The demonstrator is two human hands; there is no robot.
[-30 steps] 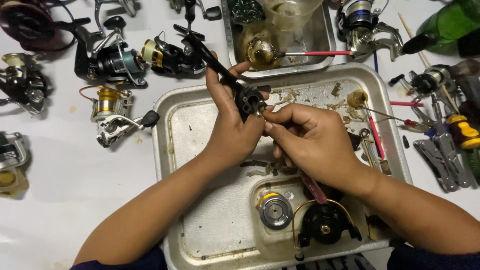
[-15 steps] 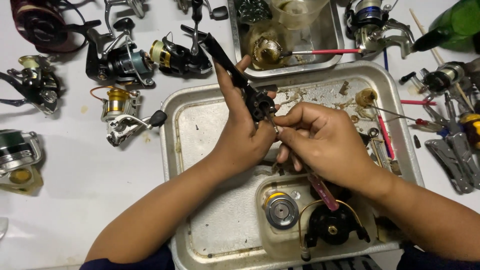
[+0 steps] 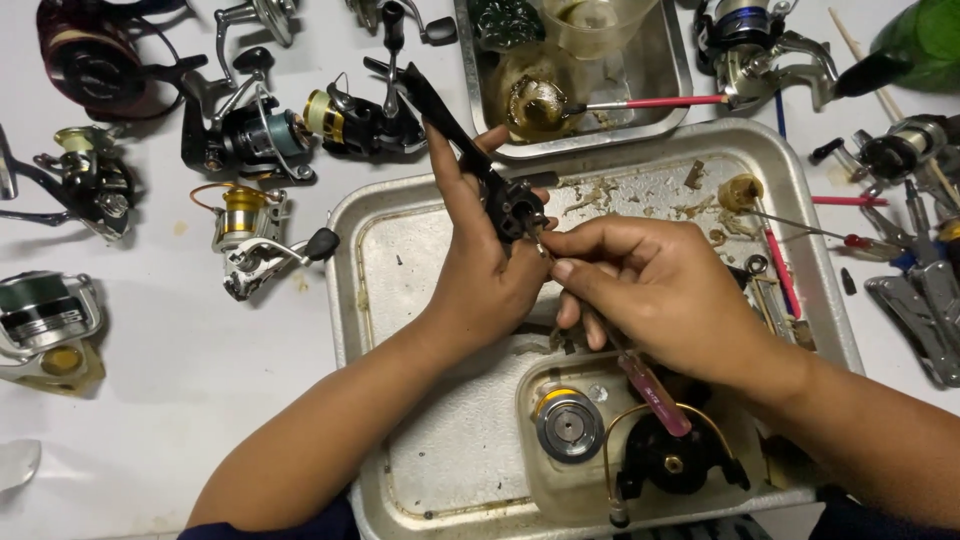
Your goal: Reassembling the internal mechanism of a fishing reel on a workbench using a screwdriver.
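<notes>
Since the earlier frame both hands have drifted slightly toward 3 o'clock over the metal tray [image 3: 380, 250], grips unchanged. Left hand [image 3: 480, 265] is clamped around a black reel body [image 3: 505, 200], its stem pointing toward 11 o'clock. Right hand [image 3: 650, 285] pinches a pink-handled screwdriver [image 3: 650, 390], tip meeting the reel body, handle trailing toward 5 o'clock. At the tray's 6 o'clock sits a clear tub [image 3: 545, 480] holding a spool [image 3: 568, 425] and a black rotor [image 3: 672, 460]. At 12 o'clock, a smaller steel pan [image 3: 672, 80] holds a plastic cup [image 3: 600, 25] and a greasy brush [image 3: 600, 105].
</notes>
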